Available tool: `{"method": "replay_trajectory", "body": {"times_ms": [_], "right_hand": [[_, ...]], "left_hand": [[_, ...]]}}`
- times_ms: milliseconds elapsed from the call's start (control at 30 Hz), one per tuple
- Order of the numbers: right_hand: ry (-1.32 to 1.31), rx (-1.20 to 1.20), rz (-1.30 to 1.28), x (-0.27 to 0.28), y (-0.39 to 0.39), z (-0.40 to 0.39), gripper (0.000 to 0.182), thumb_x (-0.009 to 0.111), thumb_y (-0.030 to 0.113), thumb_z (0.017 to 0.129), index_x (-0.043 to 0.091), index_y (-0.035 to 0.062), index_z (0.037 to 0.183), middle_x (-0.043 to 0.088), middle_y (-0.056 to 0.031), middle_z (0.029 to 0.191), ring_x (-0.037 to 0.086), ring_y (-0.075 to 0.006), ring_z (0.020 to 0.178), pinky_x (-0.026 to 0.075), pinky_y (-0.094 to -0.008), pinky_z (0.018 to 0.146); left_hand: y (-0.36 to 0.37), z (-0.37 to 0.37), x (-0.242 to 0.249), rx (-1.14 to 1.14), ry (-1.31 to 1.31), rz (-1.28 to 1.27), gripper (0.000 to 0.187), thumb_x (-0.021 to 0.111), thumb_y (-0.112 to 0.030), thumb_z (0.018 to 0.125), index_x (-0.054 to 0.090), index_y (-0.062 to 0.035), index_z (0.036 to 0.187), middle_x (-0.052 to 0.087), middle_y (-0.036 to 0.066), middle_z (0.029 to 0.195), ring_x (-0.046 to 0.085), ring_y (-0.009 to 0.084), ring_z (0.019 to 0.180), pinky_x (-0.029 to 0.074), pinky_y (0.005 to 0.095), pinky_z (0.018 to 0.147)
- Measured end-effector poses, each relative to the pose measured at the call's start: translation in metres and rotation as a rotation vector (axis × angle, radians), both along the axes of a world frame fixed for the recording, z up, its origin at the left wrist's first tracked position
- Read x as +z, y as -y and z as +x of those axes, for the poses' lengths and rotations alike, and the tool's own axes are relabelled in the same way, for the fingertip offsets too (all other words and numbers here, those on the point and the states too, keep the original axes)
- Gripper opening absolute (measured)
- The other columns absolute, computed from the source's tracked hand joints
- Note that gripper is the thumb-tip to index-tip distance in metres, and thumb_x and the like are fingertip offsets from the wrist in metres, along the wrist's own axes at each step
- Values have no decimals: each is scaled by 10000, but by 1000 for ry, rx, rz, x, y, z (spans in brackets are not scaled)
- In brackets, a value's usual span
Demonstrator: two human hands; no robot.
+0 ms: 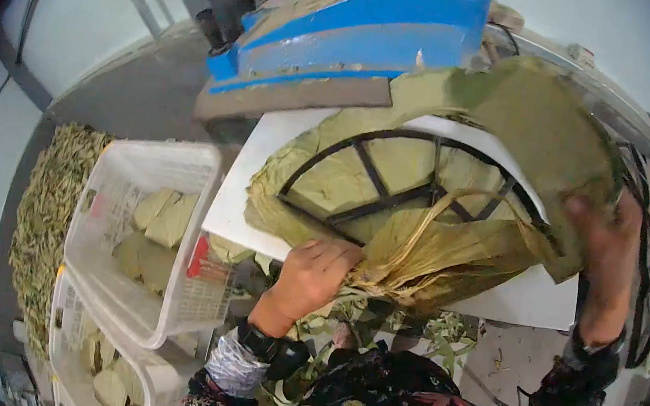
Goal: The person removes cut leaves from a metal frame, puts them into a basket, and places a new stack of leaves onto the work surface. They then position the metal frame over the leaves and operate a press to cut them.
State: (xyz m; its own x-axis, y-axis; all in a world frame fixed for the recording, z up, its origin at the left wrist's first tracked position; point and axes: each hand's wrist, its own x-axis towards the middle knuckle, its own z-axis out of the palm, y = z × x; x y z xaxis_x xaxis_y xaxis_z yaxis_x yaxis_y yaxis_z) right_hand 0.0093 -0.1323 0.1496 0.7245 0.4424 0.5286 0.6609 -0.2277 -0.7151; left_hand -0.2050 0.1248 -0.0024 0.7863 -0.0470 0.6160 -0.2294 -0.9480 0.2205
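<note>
A black spoked frame (383, 198) in a half-round shape lies over large olive-green leaves (329, 175) on a white board (246, 209). My left hand (313, 279) is closed on the gathered stem end of a leaf bundle (457, 257) at the board's front edge. On the right, my right hand (604, 232) is blurred beside a large leaf (548, 126) that is raised over the board's right side. Its fingers are smeared, so their grip cannot be made out.
A blue machine (364, 31) stands behind the board. At the left are two white baskets (198, 260) (153, 386) holding cut leaf pieces, and a heap of dry leaves (53, 208). Dark strips (647, 278) hang or lie at the right. Leaf scraps litter the floor below.
</note>
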Motion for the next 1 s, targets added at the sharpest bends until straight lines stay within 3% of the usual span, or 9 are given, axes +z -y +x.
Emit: {"method": "replay_trajectory", "body": {"times_ms": [267, 333, 467, 533, 600, 667, 800, 900, 1000], "right_hand": [[-252, 526, -135, 5, -85, -4, 386, 672, 214, 734, 601, -1, 1047, 658, -111, 839, 603, -127, 698, 483, -272, 672], [-109, 483, -156, 23, -91, -14, 314, 652, 182, 796, 599, 7, 1052, 628, -10, 917, 550, -91, 730, 446, -232, 687], [-186, 945, 362, 51, -99, -39, 207, 659, 28, 793, 618, -7, 993, 677, -106, 824, 653, -133, 669, 558, -273, 592], [-43, 886, 63, 14, -102, -78, 190, 605, 182, 795, 607, 54, 936, 613, 7, 833, 552, -99, 667, 454, -256, 601], [658, 993, 68, -14, -104, -115, 105, 565, 174, 743, 564, 103, 820, 539, 7, 720, 529, -108, 626, 441, -276, 504], [585, 1097, 278, -83, -103, -182, 95, 552, 172, 696, 489, 102, 708, 463, 2, 664, 504, -115, 611, 387, -247, 411], [568, 1746, 57, -168, -95, -258, 138, 520, 214, 717, 487, 82, 696, 510, -25, 696, 534, -183, 652, 429, -325, 540], [389, 1660, 73, -201, -92, -254, 141, 519, 200, 708, 514, 61, 728, 512, -32, 698, 541, -196, 667, 416, -318, 553], [492, 1597, 125, -146, -79, -205, 163, 531, 178, 737, 558, 36, 811, 539, -51, 726, 557, -205, 705, 427, -326, 595]], "left_hand": [[54, -8, -41, 131, -156, 137, 440, 533, -76, 696, 500, -12, 1131, 538, 152, 1103, 535, 301, 1014, 425, 420, 892], [52, -16, -21, 45, -117, 172, 394, 555, -80, 686, 550, -23, 1075, 559, 141, 1067, 534, 287, 1020, 431, 403, 888], [23, -69, 19, 377, -236, -14, 268, 538, -110, 783, 596, -63, 1041, 588, 121, 1024, 577, 272, 904, 475, 342, 785], [10, -114, 11, 686, -413, -209, 300, 489, -166, 862, 557, -56, 1133, 575, 140, 1114, 551, 276, 1034, 475, 332, 825], [25, -169, -4, 766, -550, -274, 319, 493, -189, 863, 546, -51, 1146, 567, 154, 1125, 548, 277, 1042, 475, 334, 828], [57, -222, -32, 846, -705, -357, 340, 496, -212, 865, 536, -46, 1158, 559, 168, 1136, 546, 278, 1050, 476, 336, 831], [146, -323, -102, 999, -1020, -574, 386, 502, -257, 868, 514, -36, 1184, 542, 197, 1158, 542, 280, 1067, 477, 340, 837], [207, -381, -138, 1061, -1263, -727, 425, 507, -292, 870, 497, -29, 1204, 530, 218, 1175, 539, 281, 1080, 479, 343, 841], [235, -383, -144, 1001, -1437, -826, 465, 512, -326, 873, 481, -21, 1223, 518, 239, 1191, 535, 283, 1092, 480, 346, 845]]}}
